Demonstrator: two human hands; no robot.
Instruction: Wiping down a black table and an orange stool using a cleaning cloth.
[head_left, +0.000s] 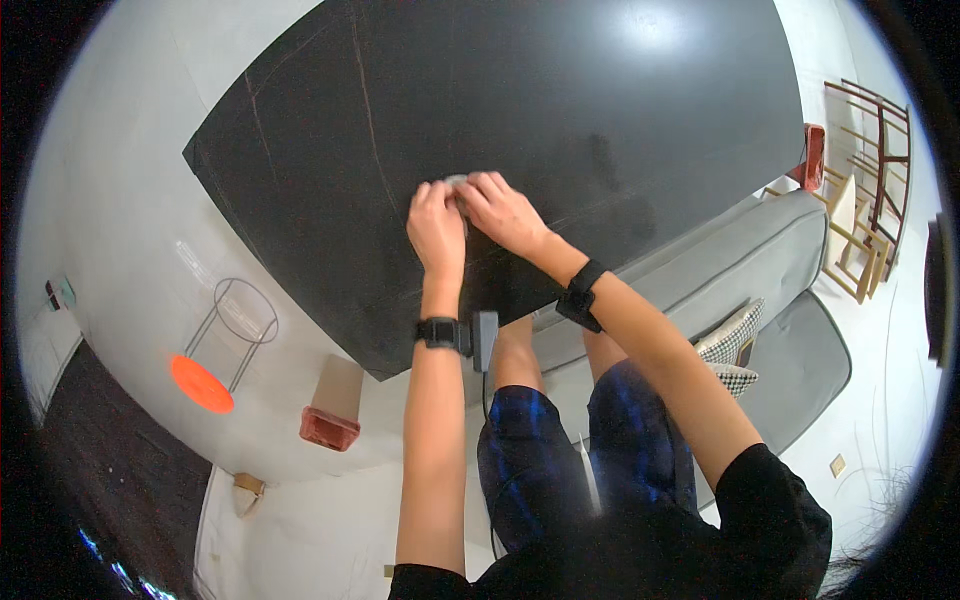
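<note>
Both hands meet over a black stone-look table (487, 97) with thin pale veins. Between the fingertips is a small greyish object (455, 180), mostly covered, so its kind cannot be told. My left hand (439, 225) grips it from the left, fingers bent. From the other side my right hand (502, 210) holds it, thumb and fingers close to those of the left. Each wrist wears a black strap, and a grey box with a cable sits beside the left one.
A grey sofa (795, 352) with checked cushions (735, 330) borders the table's near right side. Left are a stool with an orange top (202, 384) and a reddish-rimmed bin (330, 427). Wooden chairs (855, 225) and a red container (813, 157) stand far right.
</note>
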